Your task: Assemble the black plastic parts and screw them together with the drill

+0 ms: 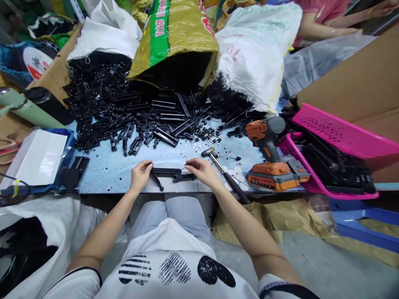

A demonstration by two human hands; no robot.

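Near the table's front edge my left hand [140,175] pinches the left end of a long black plastic bar [166,170]. My right hand [201,170] pinches the bar's right end, fingers closed on it. Two more black parts lie just below the bar: a short rod [157,181] and a flat piece [182,178]. A hammer [222,171] with a metal head lies right beside my right hand.
A large heap of black plastic parts [124,112] spills from sacks [174,41] at the back. An orange cordless drill [271,153] and a pink basket [330,166] stand to the right. A white box [37,158] sits left. Another person's arm [330,29] shows at top right.
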